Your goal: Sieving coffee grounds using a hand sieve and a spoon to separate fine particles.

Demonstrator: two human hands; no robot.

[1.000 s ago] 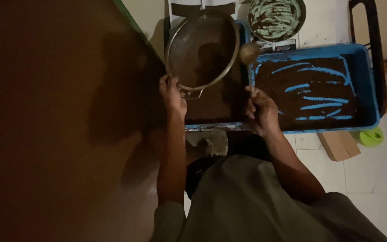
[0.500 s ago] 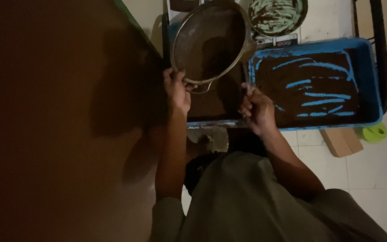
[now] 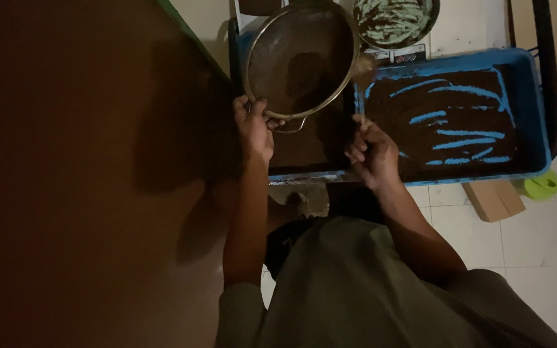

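My left hand (image 3: 253, 130) grips the near rim and wire handle of a round metal sieve (image 3: 302, 59), which holds a little dark soil and hangs over the left part of a blue tray. My right hand (image 3: 371, 151) is closed around the handle of a spoon (image 3: 362, 69) whose bowl rests at the sieve's right edge. The blue tray (image 3: 539, 116) is filled with dark soil scored by blue furrows where the bottom shows.
A round bowl (image 3: 394, 19) of pale green strips in dark stuff stands behind the tray. A brown wall (image 3: 85, 180) fills the left. On the tiled floor lie a cardboard piece (image 3: 492, 200) and a green lid (image 3: 541, 187). A dark post (image 3: 546, 71) runs along the tray's right.
The sieve has shifted slightly toward the far side and then settled. My right hand with the spoon has stayed beside the sieve's right edge.
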